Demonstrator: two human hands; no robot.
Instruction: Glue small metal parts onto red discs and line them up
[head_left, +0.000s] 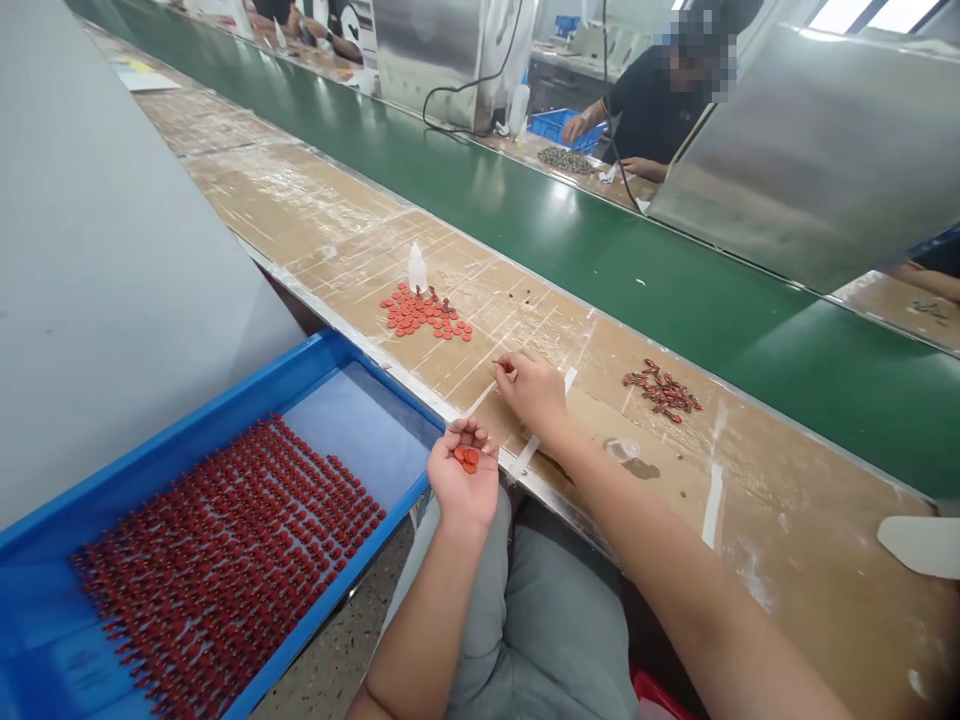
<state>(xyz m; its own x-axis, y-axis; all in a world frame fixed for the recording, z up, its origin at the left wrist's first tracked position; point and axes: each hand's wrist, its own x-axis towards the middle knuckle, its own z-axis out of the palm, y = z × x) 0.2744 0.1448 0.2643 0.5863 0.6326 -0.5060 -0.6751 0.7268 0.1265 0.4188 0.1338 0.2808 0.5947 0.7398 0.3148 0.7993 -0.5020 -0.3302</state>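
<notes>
Left hand (463,490) palm-up, loosely cupped under orange discs (469,458); right hand (534,392), apart, pinches a small piece (498,363), nearer the disc pile (424,315) ahead-left.

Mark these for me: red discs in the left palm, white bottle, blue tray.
Red discs (470,457): head view, middle of the small stack in the left hand (463,492).
White bottle (418,272): head view, its body.
Blue tray (225,411): head view, side wall.

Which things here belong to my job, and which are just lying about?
Likely job: red discs, some in your left hand; white bottle; red-and-dark pieces; blue tray.

Likely just lying about: papers, far left; flat white thing, right edge.
</notes>
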